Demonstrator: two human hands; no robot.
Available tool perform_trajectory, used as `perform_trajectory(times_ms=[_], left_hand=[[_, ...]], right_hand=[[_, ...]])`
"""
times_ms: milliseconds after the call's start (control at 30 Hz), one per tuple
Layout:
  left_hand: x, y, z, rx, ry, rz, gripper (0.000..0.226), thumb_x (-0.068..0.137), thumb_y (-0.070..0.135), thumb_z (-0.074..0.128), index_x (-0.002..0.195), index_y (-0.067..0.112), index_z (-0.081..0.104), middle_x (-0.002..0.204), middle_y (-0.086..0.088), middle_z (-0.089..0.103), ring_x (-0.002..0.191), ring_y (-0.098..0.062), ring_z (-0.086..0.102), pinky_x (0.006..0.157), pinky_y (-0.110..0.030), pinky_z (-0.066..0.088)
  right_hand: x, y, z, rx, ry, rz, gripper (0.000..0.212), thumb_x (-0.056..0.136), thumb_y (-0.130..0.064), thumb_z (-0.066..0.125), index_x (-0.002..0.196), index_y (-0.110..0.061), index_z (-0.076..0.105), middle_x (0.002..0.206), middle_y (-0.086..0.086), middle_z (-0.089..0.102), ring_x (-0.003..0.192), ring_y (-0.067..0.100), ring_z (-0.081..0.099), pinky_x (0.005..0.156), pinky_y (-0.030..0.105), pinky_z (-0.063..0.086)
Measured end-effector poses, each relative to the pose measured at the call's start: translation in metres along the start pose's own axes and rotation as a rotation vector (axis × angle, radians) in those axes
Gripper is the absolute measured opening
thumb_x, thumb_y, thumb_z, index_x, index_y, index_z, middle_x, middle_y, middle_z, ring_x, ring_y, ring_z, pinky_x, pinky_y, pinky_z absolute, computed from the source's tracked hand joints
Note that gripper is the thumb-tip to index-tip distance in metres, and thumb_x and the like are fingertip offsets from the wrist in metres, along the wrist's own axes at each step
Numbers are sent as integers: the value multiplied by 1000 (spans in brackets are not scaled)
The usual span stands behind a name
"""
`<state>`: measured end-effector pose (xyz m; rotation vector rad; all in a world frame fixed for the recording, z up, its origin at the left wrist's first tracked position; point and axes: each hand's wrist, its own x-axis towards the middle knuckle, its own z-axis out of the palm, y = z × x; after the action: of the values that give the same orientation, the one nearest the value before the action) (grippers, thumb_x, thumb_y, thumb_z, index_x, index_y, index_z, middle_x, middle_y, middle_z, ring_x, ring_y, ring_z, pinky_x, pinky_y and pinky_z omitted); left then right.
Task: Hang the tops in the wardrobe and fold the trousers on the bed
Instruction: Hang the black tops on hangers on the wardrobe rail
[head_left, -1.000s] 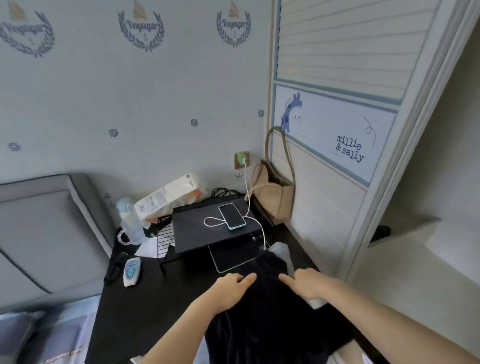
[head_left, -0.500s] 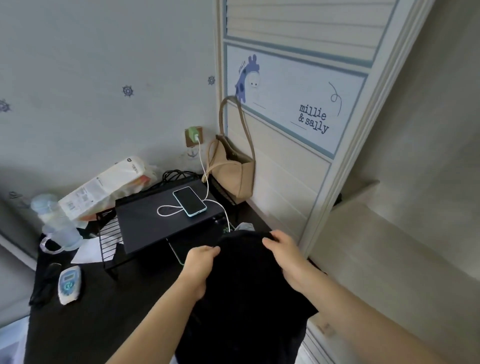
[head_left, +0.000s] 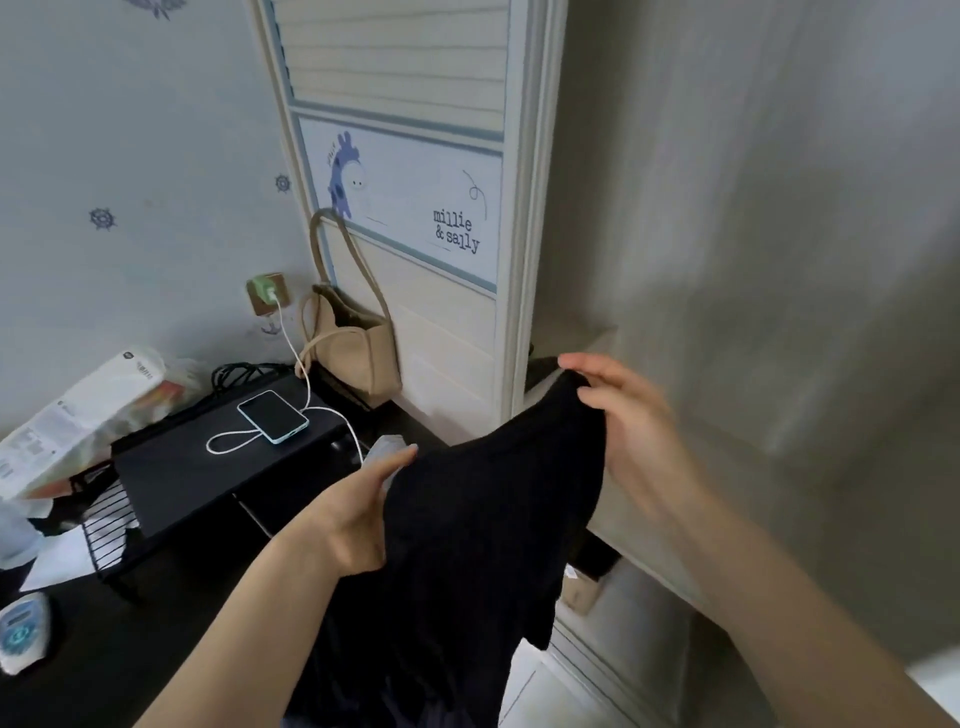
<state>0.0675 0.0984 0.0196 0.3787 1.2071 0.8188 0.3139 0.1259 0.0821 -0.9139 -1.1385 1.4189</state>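
The black garment (head_left: 467, 545) runs off the bottom edge, its kind unclear. It hides the left hand's (head_left: 353, 514) fingertips. The right hand (head_left: 623, 431) is blurred.

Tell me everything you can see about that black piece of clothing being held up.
The black garment is soft, plain dark cloth, held up in the air by its top edge. The left hand grips one side, the right hand the other, higher. The rest hangs down in loose folds beside the wardrobe door. Its type is unclear.
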Motion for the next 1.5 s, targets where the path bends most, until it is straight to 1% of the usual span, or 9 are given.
perform_trajectory(times_ms=[167, 300, 500, 667, 833, 1000, 1267, 1400, 1500], left_hand=[[-22, -13, 63, 110, -72, 135, 17, 69, 22, 74, 80, 9, 77, 88, -13, 73, 65, -20, 70, 58, -29, 54], [-42, -13, 118, 75, -150, 492, 15, 80, 10, 67, 68, 16, 73, 66, 2, 59, 41, -2, 39, 37, -12, 27], [-89, -22, 191, 414, -107, 940, 13, 91, 6, 61, 97, 10, 73, 70, 0, 59, 56, -7, 46, 54, -17, 39], [-123, -24, 242, 590, -50, 1204, 19, 91, 5, 62, 88, 20, 74, 72, 13, 73, 65, 1, 66, 56, -10, 48], [-130, -12, 260, 900, 107, 1434, 14, 94, 14, 60, 93, 17, 73, 90, 8, 73, 90, -10, 67, 84, -25, 51], [-122, -1, 263, 1086, 291, 1500, 14, 96, 17, 53, 97, 18, 66, 95, 3, 68, 96, -20, 61, 86, -33, 47], [-134, 2, 289, 798, 76, 1155, 13, 92, 14, 62, 82, 13, 71, 74, 0, 68, 67, -13, 63, 58, -24, 48], [-147, 8, 308, 614, 35, 1095, 10, 92, 6, 60, 86, 4, 68, 67, -4, 58, 48, -7, 56, 41, -17, 43], [-155, 24, 309, 547, 55, 1164, 12, 93, 7, 59, 83, 7, 66, 71, -5, 59, 55, -10, 58, 41, -17, 44]], right_hand=[[-53, -34, -61, -84, 34, -119, 40, 81, 8, 51, 103, -20, 69, 86, 6, 62, 84, 23, 58, 78, 31, 47], [-104, -53, -115, -204, 138, -133, 44, 83, 13, 51, 106, -20, 69, 95, 12, 64, 88, 24, 62, 86, 40, 49], [-158, -66, -170, -556, 259, -163, 41, 85, 10, 57, 101, -26, 67, 100, 6, 68, 87, 14, 66, 73, 21, 52], [-180, -75, -197, -832, 482, -313, 25, 88, -2, 62, 105, -20, 63, 93, -13, 64, 83, -10, 59, 70, 4, 44], [-192, -84, -213, -1095, 551, -333, 10, 90, -20, 63, 95, -13, 68, 88, 4, 64, 85, 18, 58, 74, 25, 41], [-190, -94, -216, -1176, 659, -365, 18, 89, -32, 63, 83, -15, 61, 84, 4, 57, 78, 18, 53, 67, 25, 36], [-195, -99, -165, -1285, 499, -482, 15, 89, -13, 58, 102, -18, 54, 99, -3, 57, 80, 17, 61, 75, 36, 50], [-206, -75, -114, -1042, 41, -52, 39, 78, -62, 62, 93, -26, 63, 86, -13, 67, 77, 0, 63, 75, 18, 52], [-189, -39, -118, -1060, -60, 108, 44, 82, -57, 60, 109, -22, 65, 102, -8, 68, 92, 9, 64, 81, 26, 53]])
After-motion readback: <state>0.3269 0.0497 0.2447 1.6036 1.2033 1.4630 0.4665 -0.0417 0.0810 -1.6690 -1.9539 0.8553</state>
